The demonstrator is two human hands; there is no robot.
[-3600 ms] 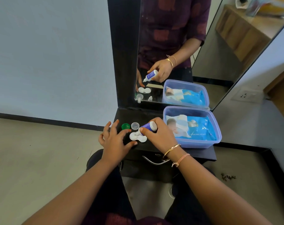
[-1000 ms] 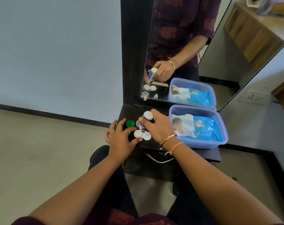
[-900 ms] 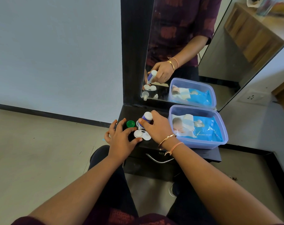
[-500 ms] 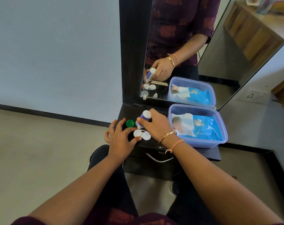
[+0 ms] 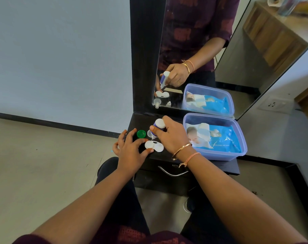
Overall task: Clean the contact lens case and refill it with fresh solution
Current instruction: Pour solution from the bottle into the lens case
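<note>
the right hand (image 5: 170,136) gripped the solution bottle (image 5: 158,126), with the fingers and thumb curled round its body. the bottle was held tilted, base up and nozzle down, and the nozzle tip stood just above the far edge of the lens case (image 5: 154,146). the left hand (image 5: 130,152) lay at the left end of the case. its index finger and thumb bracketed the left well, and the thumb tip touched the near rim. the other fingers were spread and slightly bent over the table edge.

the lens case, white and with two wells, lay flat on the black table (image 5: 220,166) near its front edge. both wells were uncovered. whether they held liquid cannot be told. a green cap (image 5: 141,133) sat just behind the left hand's fingers. a pale cap (image 5: 149,133) sat beside it, partly hidden by the bottle nozzle.

a blue plastic tub (image 5: 220,155) stood on the right part of the table, apart from the case, and held a blue pack of wipes (image 5: 218,138). two bangles (image 5: 182,150) circled the right wrist. a mirror (image 5: 202,41) rose at the back of the table and reflected the hands, the bottle, the case and the tub. a metal drawer handle (image 5: 172,172) showed below the table front.
</note>
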